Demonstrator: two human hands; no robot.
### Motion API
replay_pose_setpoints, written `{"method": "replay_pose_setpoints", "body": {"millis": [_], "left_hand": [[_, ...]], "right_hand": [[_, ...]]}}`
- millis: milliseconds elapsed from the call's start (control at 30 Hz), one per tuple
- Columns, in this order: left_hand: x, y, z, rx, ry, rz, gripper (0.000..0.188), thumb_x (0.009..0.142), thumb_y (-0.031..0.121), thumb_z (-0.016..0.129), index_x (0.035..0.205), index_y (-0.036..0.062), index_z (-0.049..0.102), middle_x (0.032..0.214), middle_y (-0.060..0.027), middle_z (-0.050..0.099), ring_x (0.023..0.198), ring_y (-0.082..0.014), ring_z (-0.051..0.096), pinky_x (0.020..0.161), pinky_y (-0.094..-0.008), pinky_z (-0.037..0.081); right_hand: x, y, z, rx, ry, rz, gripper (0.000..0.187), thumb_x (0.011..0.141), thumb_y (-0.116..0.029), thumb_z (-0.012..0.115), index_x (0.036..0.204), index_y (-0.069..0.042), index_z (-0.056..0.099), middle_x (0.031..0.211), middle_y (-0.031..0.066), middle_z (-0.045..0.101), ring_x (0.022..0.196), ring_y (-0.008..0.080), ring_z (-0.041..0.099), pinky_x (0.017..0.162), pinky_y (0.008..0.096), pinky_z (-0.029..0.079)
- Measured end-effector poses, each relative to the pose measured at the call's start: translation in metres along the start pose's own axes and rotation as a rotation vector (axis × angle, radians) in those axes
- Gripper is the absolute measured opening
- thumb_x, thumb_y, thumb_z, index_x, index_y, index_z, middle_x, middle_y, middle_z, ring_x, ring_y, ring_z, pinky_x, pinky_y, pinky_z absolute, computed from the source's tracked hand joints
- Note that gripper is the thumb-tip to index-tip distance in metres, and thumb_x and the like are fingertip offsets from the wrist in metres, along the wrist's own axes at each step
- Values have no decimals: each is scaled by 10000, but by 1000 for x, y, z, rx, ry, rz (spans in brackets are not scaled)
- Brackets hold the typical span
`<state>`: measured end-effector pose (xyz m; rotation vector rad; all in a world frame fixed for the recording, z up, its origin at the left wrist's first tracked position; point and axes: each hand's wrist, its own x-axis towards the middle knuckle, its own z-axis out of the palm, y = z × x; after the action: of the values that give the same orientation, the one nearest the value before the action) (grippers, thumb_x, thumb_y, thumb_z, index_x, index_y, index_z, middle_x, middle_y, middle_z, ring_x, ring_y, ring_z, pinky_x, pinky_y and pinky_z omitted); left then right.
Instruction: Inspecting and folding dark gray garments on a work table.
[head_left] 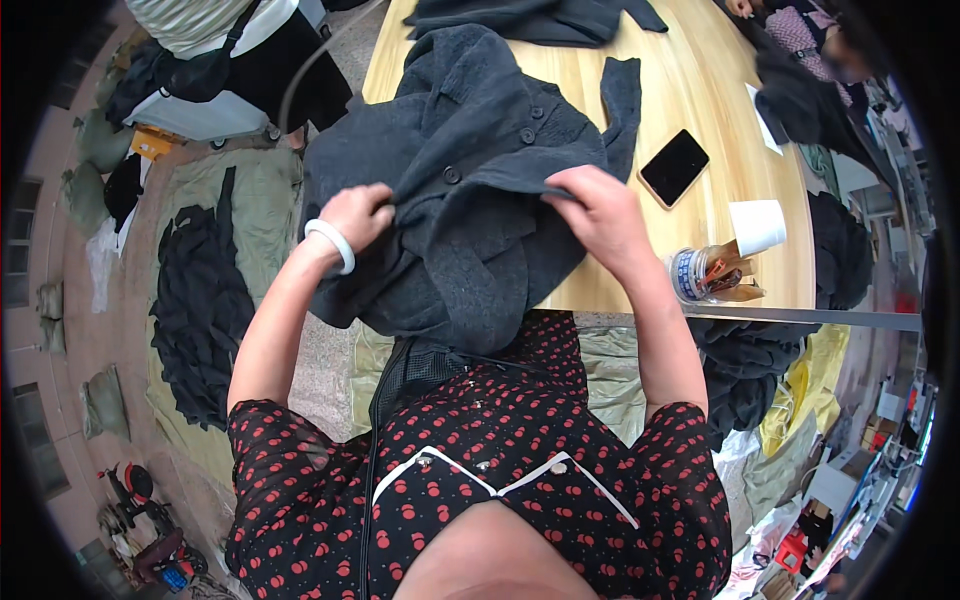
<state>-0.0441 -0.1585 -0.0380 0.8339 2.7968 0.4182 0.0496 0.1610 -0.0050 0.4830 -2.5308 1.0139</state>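
A dark grey buttoned jacket lies bunched at the table's near end, its lower part hanging over the edge toward me. Several dark round buttons run down its front. My left hand, with a white band at the wrist, is closed on the cloth at the jacket's left side. On the other side my right hand pinches the jacket's edge between thumb and fingers and lifts it a little. One sleeve stretches out at the far right of the jacket.
Right of the jacket lie a black-screened phone, a white cup and a jar of small tools on the wooden table. Another dark garment is at the far end. Dark cloth piles flank the table. A person stands far left.
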Motion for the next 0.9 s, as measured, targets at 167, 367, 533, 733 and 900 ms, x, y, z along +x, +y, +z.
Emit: {"method": "replay_pose_setpoints", "body": {"millis": [167, 367, 533, 733, 900], "left_hand": [[28, 36, 2, -106, 414, 42, 367, 827, 296, 634, 1097, 53, 586, 1005, -163, 597, 941, -346, 585, 828, -402, 464], [129, 91, 23, 115, 290, -165, 649, 781, 606, 584, 1114, 50, 599, 1130, -177, 565, 1063, -325, 543, 896, -421, 431], [147, 88, 38, 43, 152, -145, 489, 789, 471, 627, 1032, 47, 624, 1085, -187, 617, 1012, -341, 590, 902, -416, 454], [105, 33, -1, -133, -3, -31, 277, 725, 271, 635, 732, 3, 565, 703, -180, 601, 710, -314, 614, 673, -403, 481], [88, 54, -7, 7, 456, 77, 267, 785, 293, 672, 874, 59, 581, 875, -129, 594, 827, -314, 595, 738, -400, 482]], "right_hand": [[-22, 13, 34, -151, -178, 41, 165, 798, -94, 640, 961, -65, 642, 919, 95, 635, 876, 281, 623, 755, 357, 501], [-39, -1, 15, -237, -182, 150, 200, 801, -99, 639, 1000, -80, 642, 907, 93, 632, 861, 285, 622, 739, 359, 502], [-50, -6, -19, -252, -26, 238, 189, 797, -43, 623, 982, -62, 654, 890, 116, 645, 823, 276, 637, 708, 333, 507], [-36, -6, -32, -221, 145, 182, 200, 786, 25, 606, 974, -29, 646, 861, 131, 622, 782, 287, 622, 690, 337, 489], [-33, 5, -17, -220, 105, 135, 220, 784, 26, 601, 988, -40, 647, 858, 119, 624, 786, 275, 623, 699, 334, 488]]}}
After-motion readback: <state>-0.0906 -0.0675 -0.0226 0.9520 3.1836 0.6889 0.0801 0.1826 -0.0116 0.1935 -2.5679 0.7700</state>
